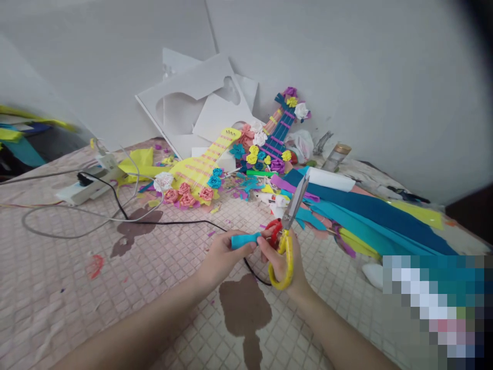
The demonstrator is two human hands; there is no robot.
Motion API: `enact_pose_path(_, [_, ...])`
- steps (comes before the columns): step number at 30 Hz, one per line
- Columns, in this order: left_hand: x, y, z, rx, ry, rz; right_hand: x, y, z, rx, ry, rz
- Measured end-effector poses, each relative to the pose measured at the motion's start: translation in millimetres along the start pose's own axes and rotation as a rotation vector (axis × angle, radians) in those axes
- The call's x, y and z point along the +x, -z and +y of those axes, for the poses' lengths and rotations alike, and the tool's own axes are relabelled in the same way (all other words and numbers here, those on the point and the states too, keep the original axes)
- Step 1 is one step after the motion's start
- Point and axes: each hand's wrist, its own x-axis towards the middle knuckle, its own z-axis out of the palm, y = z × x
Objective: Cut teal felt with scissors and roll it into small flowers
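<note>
My left hand [222, 259] is closed around a small rolled piece of blue crepe paper [242, 241]. My right hand [295, 264] carries scissors [296, 200] with a yellow and a red handle, blades pointing up and slightly apart, while its fingertips pinch the right end of the blue roll. Beyond my hands lies a yellow guitar-shaped cutout [200, 169] with pink stripes and paper flowers. A blue guitar-shaped piece [278, 134] with purple bands and flowers leans behind it. A glue gun [274, 200] lies just past the scissors, partly hidden.
White foam boards [185, 118] with cutout holes lean on the wall. A power strip [82, 185] with looping cables lies left; a black cord runs under my hands. Crepe paper sheets [370, 213] spread right, beside a glass jar [338, 155]. Paper scraps litter the quilted tablecloth [169, 288].
</note>
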Motion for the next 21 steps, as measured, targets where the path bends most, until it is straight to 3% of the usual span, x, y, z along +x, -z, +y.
enact_pose_path(6, [2.4,3.5,-0.6,-0.03,-0.052,-0.023,0.6,-0.8,-1.6,-0.006,-0.01,0.049])
enact_pose_path(14, [2.3,4.2,0.2,-0.085,0.026,-0.009,0.4,0.5,-1.9,-0.004,-0.05,0.049])
enact_pose_path(18, [1.9,2.8,-2.7,-0.017,-0.005,0.008,-1.9,-2.3,-3.5,-0.044,0.008,0.049])
enact_pose_path(21, [3.7,5.0,-2.8,0.017,-0.013,0.012,-3.2,-1.8,-8.3,-0.024,-0.043,0.016])
